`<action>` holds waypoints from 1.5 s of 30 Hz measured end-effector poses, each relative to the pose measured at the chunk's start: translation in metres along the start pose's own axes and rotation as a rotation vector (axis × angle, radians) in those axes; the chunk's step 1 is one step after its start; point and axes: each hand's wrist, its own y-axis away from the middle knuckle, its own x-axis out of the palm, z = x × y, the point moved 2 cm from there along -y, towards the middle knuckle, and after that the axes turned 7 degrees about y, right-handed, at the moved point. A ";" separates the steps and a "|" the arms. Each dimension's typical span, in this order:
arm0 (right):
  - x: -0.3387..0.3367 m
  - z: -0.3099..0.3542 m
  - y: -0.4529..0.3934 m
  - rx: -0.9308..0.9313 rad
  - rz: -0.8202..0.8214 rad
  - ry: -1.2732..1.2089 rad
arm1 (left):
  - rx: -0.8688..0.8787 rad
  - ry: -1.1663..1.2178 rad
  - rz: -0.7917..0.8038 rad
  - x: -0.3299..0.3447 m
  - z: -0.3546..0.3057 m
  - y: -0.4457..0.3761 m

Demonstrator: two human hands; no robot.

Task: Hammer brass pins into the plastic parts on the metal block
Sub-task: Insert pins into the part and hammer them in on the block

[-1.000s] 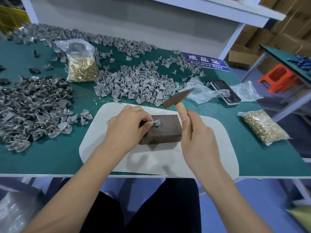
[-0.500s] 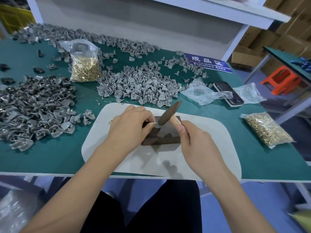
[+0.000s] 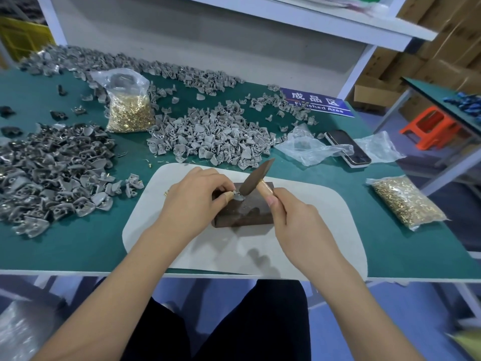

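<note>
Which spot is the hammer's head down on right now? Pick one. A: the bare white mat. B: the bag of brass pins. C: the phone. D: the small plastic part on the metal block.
D: the hammer head meets the plastic part pinched by the left hand on the metal block.

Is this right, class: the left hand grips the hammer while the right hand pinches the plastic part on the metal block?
No, the hands are swapped. The head view shows the right hand gripping the hammer, while the left hand pinches the plastic part on the metal block.
</note>
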 end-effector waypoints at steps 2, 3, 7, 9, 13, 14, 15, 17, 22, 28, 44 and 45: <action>-0.006 -0.003 -0.004 -0.012 0.013 0.007 | 0.000 -0.038 -0.013 0.001 -0.001 0.002; -0.009 -0.004 -0.006 -0.009 -0.012 -0.014 | 0.003 -0.053 -0.016 0.003 -0.001 0.002; -0.010 -0.005 -0.008 0.011 -0.231 -0.191 | 0.002 -0.069 -0.031 0.005 -0.002 0.003; -0.001 -0.002 -0.006 0.021 -0.159 -0.175 | -0.004 -0.078 -0.035 0.005 -0.002 0.003; 0.008 -0.008 -0.004 0.068 -0.081 -0.237 | -0.010 -0.074 -0.042 0.007 0.000 0.003; 0.007 -0.008 -0.004 0.079 -0.129 -0.268 | -0.006 -0.073 -0.045 0.007 0.000 0.003; 0.008 -0.007 -0.002 0.088 -0.172 -0.290 | -0.001 -0.073 -0.049 0.007 0.000 0.003; 0.012 -0.004 0.000 0.091 -0.173 -0.295 | -0.002 -0.055 -0.062 0.008 0.000 0.005; 0.009 -0.008 0.003 0.079 -0.146 -0.240 | -0.028 -0.049 -0.089 0.010 -0.001 0.007; 0.010 0.003 0.006 0.038 -0.096 -0.138 | -0.010 -0.069 -0.099 0.009 -0.001 0.009; -0.002 0.003 0.007 0.042 -0.258 -0.140 | 0.002 -0.070 -0.078 0.008 0.000 0.009; 0.001 0.007 0.008 0.027 -0.230 -0.146 | 0.006 -0.064 -0.081 0.008 -0.001 0.009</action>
